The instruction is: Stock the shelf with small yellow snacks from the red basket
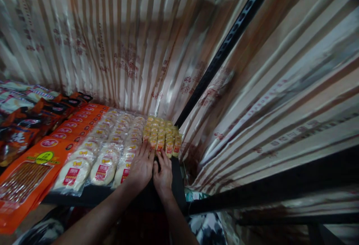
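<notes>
Small yellow-wrapped snack packs stand in tight rows at the right end of a black shelf. My left hand reaches to the front left of these packs, fingers stretched forward beside the clear-wrapped round cakes. Just right of it, my right hand has its fingertips at the front of the yellow packs, with a gap between thumb and forefinger. Both hands look open and lie close together. Whether the fingertips press on a pack is hard to make out.
More round white cakes in clear wrap run in rows to the left. Beyond them lie orange stick-snack bags and dark-orange bags. A black post rises at the shelf's right corner, against a striped plastic curtain.
</notes>
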A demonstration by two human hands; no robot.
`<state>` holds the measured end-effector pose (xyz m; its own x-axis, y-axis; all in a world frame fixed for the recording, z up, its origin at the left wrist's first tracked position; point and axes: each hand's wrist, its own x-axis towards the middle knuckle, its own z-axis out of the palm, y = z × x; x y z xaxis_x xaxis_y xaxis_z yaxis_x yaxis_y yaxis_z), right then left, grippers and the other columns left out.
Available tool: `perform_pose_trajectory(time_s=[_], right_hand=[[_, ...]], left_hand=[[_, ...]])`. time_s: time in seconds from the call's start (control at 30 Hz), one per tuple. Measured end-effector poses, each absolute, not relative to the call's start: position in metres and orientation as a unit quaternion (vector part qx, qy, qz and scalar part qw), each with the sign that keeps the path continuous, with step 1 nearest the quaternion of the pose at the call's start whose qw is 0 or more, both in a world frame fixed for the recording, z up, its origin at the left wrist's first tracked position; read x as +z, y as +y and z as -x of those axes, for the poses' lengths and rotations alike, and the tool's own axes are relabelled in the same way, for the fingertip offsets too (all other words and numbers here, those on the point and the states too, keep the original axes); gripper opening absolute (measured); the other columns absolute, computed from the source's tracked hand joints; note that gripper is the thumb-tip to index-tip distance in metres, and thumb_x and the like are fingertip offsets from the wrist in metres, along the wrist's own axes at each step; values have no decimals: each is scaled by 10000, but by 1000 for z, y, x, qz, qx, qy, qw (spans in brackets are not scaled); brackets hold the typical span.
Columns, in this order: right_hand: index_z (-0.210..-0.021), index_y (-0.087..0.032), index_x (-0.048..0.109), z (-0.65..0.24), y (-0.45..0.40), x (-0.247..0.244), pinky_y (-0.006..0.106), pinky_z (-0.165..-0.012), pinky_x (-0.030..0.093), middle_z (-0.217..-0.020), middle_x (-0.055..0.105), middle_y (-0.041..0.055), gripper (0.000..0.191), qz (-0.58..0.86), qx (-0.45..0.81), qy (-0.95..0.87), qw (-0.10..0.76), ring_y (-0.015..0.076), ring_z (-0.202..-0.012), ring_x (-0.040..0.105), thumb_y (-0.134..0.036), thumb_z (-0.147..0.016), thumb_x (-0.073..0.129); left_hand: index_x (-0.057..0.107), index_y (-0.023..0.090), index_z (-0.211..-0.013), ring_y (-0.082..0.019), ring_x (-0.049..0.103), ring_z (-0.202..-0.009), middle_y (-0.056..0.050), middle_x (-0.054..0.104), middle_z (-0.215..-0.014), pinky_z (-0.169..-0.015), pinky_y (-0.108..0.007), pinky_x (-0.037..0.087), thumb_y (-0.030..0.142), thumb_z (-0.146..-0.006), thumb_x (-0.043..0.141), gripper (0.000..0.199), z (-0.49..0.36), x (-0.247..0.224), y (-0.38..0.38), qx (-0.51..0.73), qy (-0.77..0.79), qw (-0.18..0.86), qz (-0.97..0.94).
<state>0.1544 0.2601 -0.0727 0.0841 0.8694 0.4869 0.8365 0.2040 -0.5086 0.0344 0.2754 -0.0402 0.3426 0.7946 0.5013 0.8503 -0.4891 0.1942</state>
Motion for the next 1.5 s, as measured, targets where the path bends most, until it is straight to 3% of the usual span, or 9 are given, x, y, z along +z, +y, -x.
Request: perform_pose_trajectory(time_s=[0.4, 0.57, 0.73, 0.93, 1.2, 1.5], right_hand=[[-1198, -177, 584, -154, 260, -72, 434, -983, 397, -1357, 471, 104, 386, 642, 21, -662, 387, 229, -1203, 441, -249, -861, 411], [-1143, -166, 620, -153, 259, -70, 429, -985, 398, -1266, 554, 114, 370, 620, 14, -675, 400, 215, -1174, 480, -231, -876, 373], [-1199, -151, 582, -151, 259, -72, 369, -991, 425, -1216, 600, 98, 411, 578, 54, -716, 386, 174, -1149, 525, -188, -860, 352], [-1230, -142, 563, -147, 261, -74, 386, -1008, 418, -1244, 582, 104, 442, 588, 71, -702, 395, 193, -1178, 513, -180, -833, 372], [-1193, -168, 591, -144, 266, -73, 387, -1033, 390, -1247, 582, 89, 418, 581, 152, -671, 434, 180, -1174, 517, -176, -821, 403], [-1179, -185, 605, -137, 278, -74, 369, -1044, 386, -1244, 587, 70, 448, 553, 174, -669, 465, 161, -1188, 509, -127, -796, 380]], left_hand=[[579, 52, -1134, -306, 366, -1296, -208, 506, -1302, -1052, -519, 312, 167, -867, 365, 361, -36, -55, 265, -268, -486, 91, 827], [573, 34, -1132, -284, 389, -1283, -200, 538, -1271, -1065, -474, 313, 158, -857, 385, 355, -39, -49, 258, -263, -483, 99, 829], [554, 50, -1172, -296, 369, -1294, -188, 511, -1305, -1050, -466, 336, 181, -852, 415, 373, -34, -45, 257, -267, -499, 89, 819], [561, 63, -1181, -323, 360, -1295, -196, 509, -1303, -1065, -495, 295, 182, -845, 448, 374, -27, -44, 259, -257, -525, 67, 809], [569, 106, -1183, -291, 396, -1274, -126, 561, -1266, -1070, -475, 297, 180, -848, 444, 366, -27, -44, 261, -257, -526, 71, 808], [548, 74, -1195, -297, 418, -1254, -151, 543, -1282, -1047, -473, 316, 179, -850, 403, 389, -25, -45, 263, -257, -523, 89, 808]])
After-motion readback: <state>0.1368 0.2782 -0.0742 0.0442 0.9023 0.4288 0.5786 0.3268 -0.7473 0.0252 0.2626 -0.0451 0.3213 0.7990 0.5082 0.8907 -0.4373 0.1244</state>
